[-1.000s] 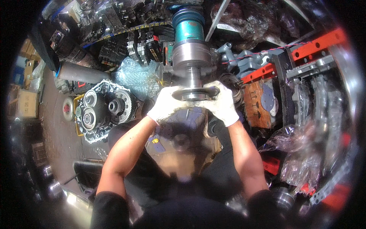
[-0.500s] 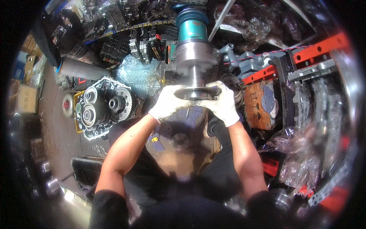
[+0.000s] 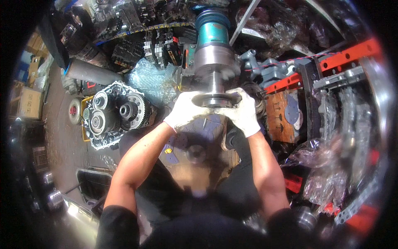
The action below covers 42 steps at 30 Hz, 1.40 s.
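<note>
A round metal flanged disc (image 3: 215, 102) is held in front of me with its flat face tilted toward me. My left hand (image 3: 185, 111), in a white glove, is closed on its left rim. My white-gloved right hand (image 3: 243, 108) grips the right rim. Directly beyond the disc stands a teal machine (image 3: 212, 33) with a blue pulley-like end and a shiny metal drum (image 3: 214, 58), which looks blurred. A narrower metal shaft (image 3: 216, 81) runs from the drum toward the disc; whether the two touch, I cannot tell.
To the left sits an open gearbox housing (image 3: 117, 113) with several gears. Bubble wrap (image 3: 151, 81) lies behind it. A red rack beam (image 3: 350, 56) runs along the right, near plastic-wrapped metal parts (image 3: 331, 153) and a wooden block (image 3: 280, 114). Cardboard (image 3: 195, 172) lies between my legs.
The whole view has shifted slightly. Both hands keep the same hold on the disc, in front of the shaft.
</note>
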{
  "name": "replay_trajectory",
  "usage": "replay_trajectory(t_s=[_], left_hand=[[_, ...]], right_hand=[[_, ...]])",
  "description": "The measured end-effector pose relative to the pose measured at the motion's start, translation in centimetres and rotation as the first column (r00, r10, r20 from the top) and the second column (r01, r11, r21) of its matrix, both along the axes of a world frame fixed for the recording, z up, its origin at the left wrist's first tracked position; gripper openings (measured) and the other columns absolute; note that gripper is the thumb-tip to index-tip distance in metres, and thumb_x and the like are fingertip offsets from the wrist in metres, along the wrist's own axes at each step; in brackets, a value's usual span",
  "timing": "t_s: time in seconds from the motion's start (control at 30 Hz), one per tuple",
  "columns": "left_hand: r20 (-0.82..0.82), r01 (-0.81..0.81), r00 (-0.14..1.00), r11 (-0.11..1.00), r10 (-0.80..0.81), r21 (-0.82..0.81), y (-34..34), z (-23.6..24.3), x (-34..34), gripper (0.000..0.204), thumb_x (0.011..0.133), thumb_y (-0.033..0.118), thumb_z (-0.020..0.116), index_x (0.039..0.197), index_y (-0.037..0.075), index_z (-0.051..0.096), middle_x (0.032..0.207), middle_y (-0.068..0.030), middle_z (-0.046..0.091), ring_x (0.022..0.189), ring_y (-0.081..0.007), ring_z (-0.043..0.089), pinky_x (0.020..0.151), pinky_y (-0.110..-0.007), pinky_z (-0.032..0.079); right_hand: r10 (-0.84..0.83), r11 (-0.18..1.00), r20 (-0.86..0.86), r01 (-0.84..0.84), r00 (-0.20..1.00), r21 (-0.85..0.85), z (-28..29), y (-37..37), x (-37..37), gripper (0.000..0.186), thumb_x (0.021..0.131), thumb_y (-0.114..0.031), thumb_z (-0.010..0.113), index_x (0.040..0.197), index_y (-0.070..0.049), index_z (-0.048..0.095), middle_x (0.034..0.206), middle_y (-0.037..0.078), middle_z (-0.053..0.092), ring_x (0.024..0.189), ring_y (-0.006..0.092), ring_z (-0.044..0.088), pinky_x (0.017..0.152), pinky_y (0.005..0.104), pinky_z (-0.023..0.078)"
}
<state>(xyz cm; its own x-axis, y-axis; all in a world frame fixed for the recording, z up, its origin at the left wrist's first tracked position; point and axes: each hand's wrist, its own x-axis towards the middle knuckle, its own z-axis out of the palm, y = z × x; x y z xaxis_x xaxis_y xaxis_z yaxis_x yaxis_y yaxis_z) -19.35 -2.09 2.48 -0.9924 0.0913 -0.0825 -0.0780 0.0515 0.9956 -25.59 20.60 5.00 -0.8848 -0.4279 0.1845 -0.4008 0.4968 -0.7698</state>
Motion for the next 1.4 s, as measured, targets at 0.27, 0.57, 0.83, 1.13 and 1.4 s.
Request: replay_trajectory(t_s=[0.27,0.57,0.83,1.13,1.4], left_hand=[[-0.025,-0.003,1.0,1.0,0.003,-0.018,0.08,-0.34,0.04,0.059,0.081,0.02,0.092,0.133,0.0,0.073,0.112,-0.0096,0.079,0.097,-0.0131,0.07,0.089,-0.032,0.059],[-0.009,0.01,1.0,0.999,-0.011,-0.033,-0.04,-0.27,-0.15,0.068,0.079,0.034,0.093,0.133,-0.001,0.073,0.111,-0.0112,0.079,0.097,-0.0164,0.072,0.089,-0.034,0.058],[-0.004,0.011,1.0,0.999,-0.012,-0.045,-0.06,-0.03,-0.13,0.066,0.079,0.033,0.093,0.133,0.0,0.073,0.11,-0.011,0.079,0.095,-0.0159,0.072,0.088,-0.033,0.058],[-0.049,-0.005,0.999,0.995,0.0,-0.103,-0.24,-0.12,-0.17,0.061,0.078,0.022,0.092,0.132,0.0,0.074,0.11,-0.0103,0.079,0.096,-0.0145,0.071,0.089,-0.033,0.059],[-0.038,-0.008,0.999,0.999,0.006,-0.05,-0.16,-0.12,-0.08,0.06,0.077,0.022,0.092,0.131,0.001,0.074,0.106,-0.009,0.08,0.093,-0.0133,0.071,0.086,-0.033,0.059]], right_hand=[[-0.006,0.999,-0.023,0.007,1.0,0.049,-0.1,0.18,-0.03,0.062,0.065,-0.031,0.104,0.108,-0.002,0.07,0.097,0.012,0.077,0.088,0.0211,0.076,0.08,0.036,0.061],[0.021,0.999,-0.073,-0.018,0.997,0.045,-0.2,0.32,-0.25,0.061,0.066,-0.035,0.103,0.107,-0.002,0.071,0.096,0.012,0.077,0.087,0.0233,0.076,0.079,0.0359,0.061],[0.008,0.999,-0.034,-0.006,0.999,0.038,-0.29,0.24,-0.18,0.062,0.065,-0.033,0.103,0.108,-0.003,0.07,0.098,0.012,0.078,0.089,0.0208,0.076,0.081,0.0352,0.061],[0.007,0.999,-0.015,-0.006,1.0,0.044,-0.16,0.16,-0.14,0.062,0.064,-0.03,0.104,0.109,-0.003,0.07,0.099,0.011,0.078,0.09,0.0194,0.076,0.081,0.035,0.061],[0.007,0.999,0.002,-0.007,1.0,0.051,0.08,0.06,-0.09,0.062,0.065,-0.032,0.104,0.108,-0.002,0.07,0.097,0.011,0.078,0.089,0.0183,0.075,0.081,0.0343,0.061]])
